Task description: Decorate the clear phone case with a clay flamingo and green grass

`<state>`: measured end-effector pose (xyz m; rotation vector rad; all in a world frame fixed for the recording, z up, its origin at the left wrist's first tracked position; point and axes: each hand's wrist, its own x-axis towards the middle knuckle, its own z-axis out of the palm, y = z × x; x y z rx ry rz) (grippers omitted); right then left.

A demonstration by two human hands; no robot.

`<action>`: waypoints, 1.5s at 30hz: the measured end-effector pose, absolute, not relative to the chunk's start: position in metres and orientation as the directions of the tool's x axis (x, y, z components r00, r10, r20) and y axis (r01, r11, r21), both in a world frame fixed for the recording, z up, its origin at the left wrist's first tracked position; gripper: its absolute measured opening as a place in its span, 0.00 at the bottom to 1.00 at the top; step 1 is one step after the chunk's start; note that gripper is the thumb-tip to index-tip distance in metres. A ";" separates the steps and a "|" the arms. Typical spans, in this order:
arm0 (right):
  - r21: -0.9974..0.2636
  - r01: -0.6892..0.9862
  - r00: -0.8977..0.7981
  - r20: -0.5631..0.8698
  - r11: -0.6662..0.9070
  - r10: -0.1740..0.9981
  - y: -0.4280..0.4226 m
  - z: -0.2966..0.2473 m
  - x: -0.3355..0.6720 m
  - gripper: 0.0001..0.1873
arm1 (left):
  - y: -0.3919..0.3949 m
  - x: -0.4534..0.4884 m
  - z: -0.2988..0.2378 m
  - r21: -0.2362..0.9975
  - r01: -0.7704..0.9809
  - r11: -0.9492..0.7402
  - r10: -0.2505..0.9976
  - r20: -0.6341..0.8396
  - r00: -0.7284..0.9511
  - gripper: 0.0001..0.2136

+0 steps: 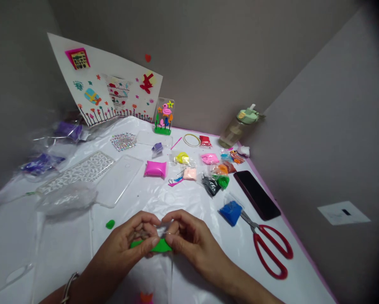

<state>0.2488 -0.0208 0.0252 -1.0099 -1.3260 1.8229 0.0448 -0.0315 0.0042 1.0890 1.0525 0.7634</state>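
Observation:
My left hand (135, 236) and my right hand (186, 240) meet at the front middle of the table. Between them is a flattened strip of bright green modelling clay (160, 245), pinched under both thumbs. A thin see-through edge shows just above the strip; what it belongs to is mostly hidden by my fingers. Left of my left hand lies a small loose piece of green clay (110, 224). A packet of blue clay (230, 213) and red-handled scissors (273, 251) rest to the right of my right hand.
Clear phone cases (121, 181) and rhinestones (124, 142) lie left. Several clay packets, including a pink one (155, 169), spread over the middle. A phone (257, 195) and a bottle (236, 128) stand right. A decorated clear case (164, 118) leans at the back.

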 end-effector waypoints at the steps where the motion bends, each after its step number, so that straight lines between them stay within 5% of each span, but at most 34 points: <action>1: -0.963 -0.064 -0.485 -0.198 -0.261 0.852 -0.020 0.025 0.249 0.15 | -0.031 0.045 0.004 0.950 -0.011 0.313 0.891 -0.290 0.349 0.12; 20: -0.961 -0.057 -0.432 -0.222 -0.272 0.874 -0.021 0.031 0.246 0.17 | -0.033 0.047 0.007 0.929 -0.067 0.363 0.877 -0.316 0.363 0.15; 38: -0.955 -0.036 -0.413 -0.255 -0.296 0.874 -0.023 0.028 0.245 0.16 | -0.030 0.040 0.014 0.943 0.137 0.302 0.874 -0.331 0.356 0.09; 45: -0.969 -0.020 -0.403 -0.219 -0.248 0.889 -0.023 0.027 0.245 0.12 | -0.030 0.038 0.007 0.943 0.065 0.327 0.873 -0.327 0.363 0.12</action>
